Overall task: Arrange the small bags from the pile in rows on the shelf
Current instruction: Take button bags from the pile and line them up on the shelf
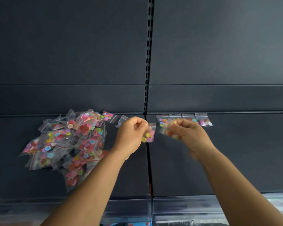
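Clear plastic small bags of coloured buttons lie in a loose pile (67,141) on the dark shelf (235,152), well to the left of the left hand (131,134). That hand pinches one bag (149,133) by its top edge. Just beside it, the right hand (189,132) grips another bag (167,130), blurred. Beyond the right hand, a short row of bags (203,120) lines the back edge.
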`<state>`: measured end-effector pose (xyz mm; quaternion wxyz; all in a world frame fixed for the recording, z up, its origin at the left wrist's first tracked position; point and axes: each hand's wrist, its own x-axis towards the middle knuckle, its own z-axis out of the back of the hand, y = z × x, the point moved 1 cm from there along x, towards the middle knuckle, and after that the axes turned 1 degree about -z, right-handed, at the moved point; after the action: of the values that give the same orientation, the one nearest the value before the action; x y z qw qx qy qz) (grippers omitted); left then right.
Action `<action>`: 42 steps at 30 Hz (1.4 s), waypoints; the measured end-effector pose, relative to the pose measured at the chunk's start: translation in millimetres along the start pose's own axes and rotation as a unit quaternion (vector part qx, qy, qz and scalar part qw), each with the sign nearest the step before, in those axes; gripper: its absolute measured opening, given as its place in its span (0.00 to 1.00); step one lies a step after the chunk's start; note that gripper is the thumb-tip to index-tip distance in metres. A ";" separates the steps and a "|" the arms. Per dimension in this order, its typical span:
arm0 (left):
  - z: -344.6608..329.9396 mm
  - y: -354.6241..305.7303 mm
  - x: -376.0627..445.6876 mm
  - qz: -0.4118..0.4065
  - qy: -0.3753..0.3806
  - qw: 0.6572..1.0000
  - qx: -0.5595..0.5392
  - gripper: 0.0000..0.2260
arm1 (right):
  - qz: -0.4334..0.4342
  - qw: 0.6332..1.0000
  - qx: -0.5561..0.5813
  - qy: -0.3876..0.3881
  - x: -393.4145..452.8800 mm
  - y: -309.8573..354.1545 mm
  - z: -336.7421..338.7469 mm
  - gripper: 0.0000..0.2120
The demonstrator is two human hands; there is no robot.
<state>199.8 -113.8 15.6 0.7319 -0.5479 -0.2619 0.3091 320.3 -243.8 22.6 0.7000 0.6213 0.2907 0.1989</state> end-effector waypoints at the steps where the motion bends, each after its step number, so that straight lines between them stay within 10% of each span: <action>1: -7.0 -2.2 -1.2 0.007 0.003 1.000 -0.011 0.06 | -0.005 0.999 0.039 0.013 0.8 0.2 5.9 0.13; 16: -64.9 -15.0 -7.0 0.106 0.058 0.986 -0.111 0.14 | -0.051 0.998 0.040 0.010 11.3 -18.5 33.2 0.04; 23: -61.0 3.2 2.6 0.040 0.053 0.993 0.097 0.18 | -0.021 0.994 -0.106 -0.032 20.3 -25.0 47.7 0.03; 31: -63.2 9.7 -4.1 -0.136 0.035 0.908 0.394 0.21 | 0.185 0.875 -0.444 -0.049 8.6 -35.7 44.2 0.22; 36: -70.1 15.2 -11.3 -0.118 0.155 0.884 0.424 0.20 | 0.173 0.794 -0.567 0.135 0.7 -55.7 41.8 0.24; 42: -66.7 17.2 -5.4 -0.118 0.109 0.913 0.376 0.19 | 0.208 0.821 -0.522 0.106 7.5 -53.3 49.8 0.19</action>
<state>241.4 -156.9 -18.7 0.9389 -0.2276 -0.1078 0.2348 354.2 -284.5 -28.2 0.8264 0.1841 0.0799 0.5262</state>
